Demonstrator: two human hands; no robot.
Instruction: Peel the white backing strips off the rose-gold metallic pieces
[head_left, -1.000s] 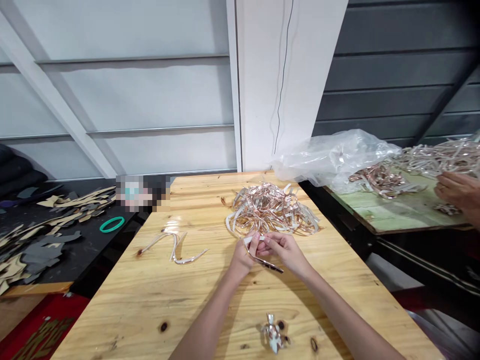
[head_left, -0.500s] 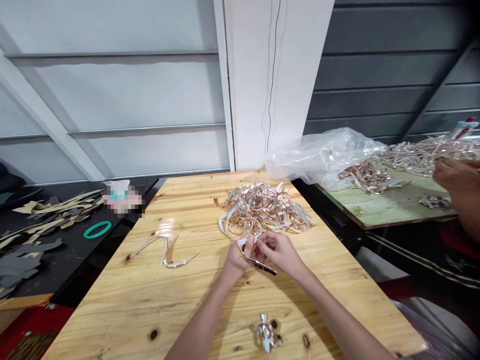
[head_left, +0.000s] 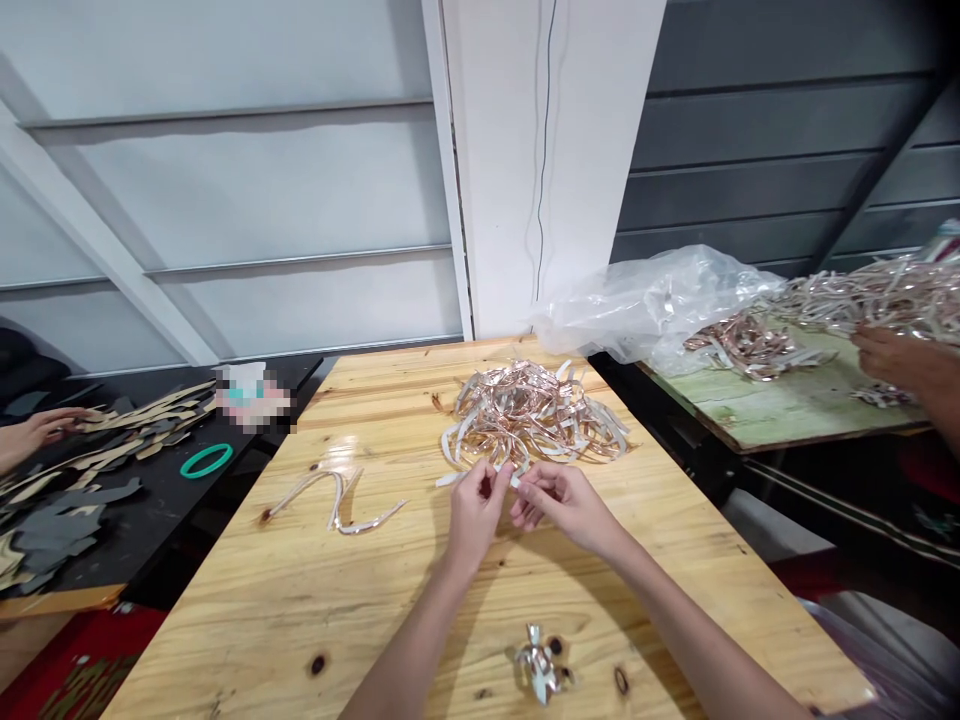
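Note:
My left hand (head_left: 476, 510) is closed in a pinch on a thin strip (head_left: 448, 481), whose pale end sticks out to its left. Close beside it, my right hand (head_left: 562, 505) pinches a small white end of what looks like the same strip, thumb against fingers. Most of the strip is hidden by my fingers. Just beyond both hands lies a tangled pile of shiny rose-gold and white strips (head_left: 525, 395). Between my forearms, nearer me, sits a small cluster of folded shiny pieces (head_left: 540, 668). To the left, a few loose strips (head_left: 341, 510) lie on the wooden table (head_left: 262, 620).
On the black left table are beige and grey scraps (head_left: 75, 510), a green ring (head_left: 206, 461) and another person's hand (head_left: 45, 435). At right, clear plastic (head_left: 660, 300) lies beside a greenish table (head_left: 795, 405) with more strips and another person's hand (head_left: 900, 360).
The strip's dark, shiny length no longer hangs below my hands; a pale end now points left. My left hand has turned over it. A person's hand has appeared at the far left.

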